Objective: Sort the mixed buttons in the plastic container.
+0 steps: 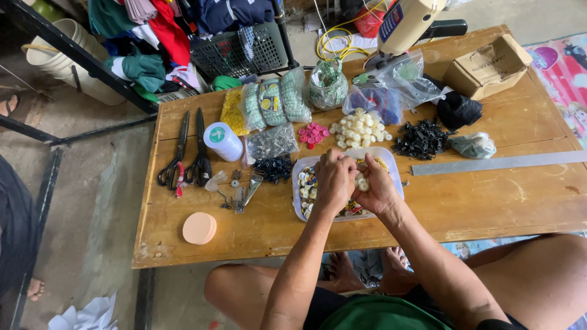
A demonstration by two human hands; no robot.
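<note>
Buttons (363, 182), cream-coloured, sit stacked at the right hand (378, 189), above the clear tray (394, 174) of mixed buttons at the wooden table's (477, 201) near edge. Left hand (333, 180) is curled, fingers meeting the right; whether it pinches is not discernible. Risk: a loosened grip would likely drop the stack back among the unsorted buttons.

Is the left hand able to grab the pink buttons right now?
Probably yes. The pink buttons lie in the open just beyond the tray, nothing covering them. The left hand is over the tray, close by, though it seems busy with buttons alongside the right hand.
</note>
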